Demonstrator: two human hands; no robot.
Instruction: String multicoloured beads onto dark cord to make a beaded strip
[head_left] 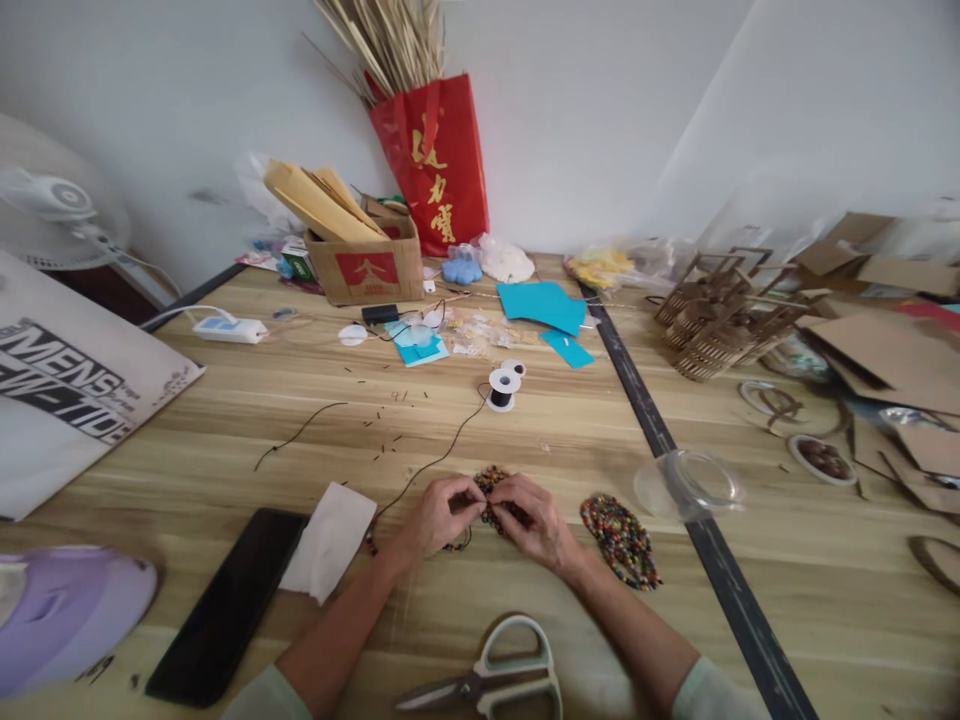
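Observation:
My left hand and my right hand meet at the fingertips over a bunch of multicoloured beads. Both pinch with thumb and forefinger; the tiny thing between the tips is too small to make out. A thin black cord runs from a white spool towards the left forearm, where a few strung beads show. More beads and cord lie under my left hand, partly hidden. Right of my right hand lies a coiled heap of bead strands. Scissors rest between my forearms.
A black phone and white tissue lie at the left. Clear plastic lids sit at the right. Behind are blue papers, a cardboard box, a red bag and small woven baskets. Cord snippets dot the tabletop.

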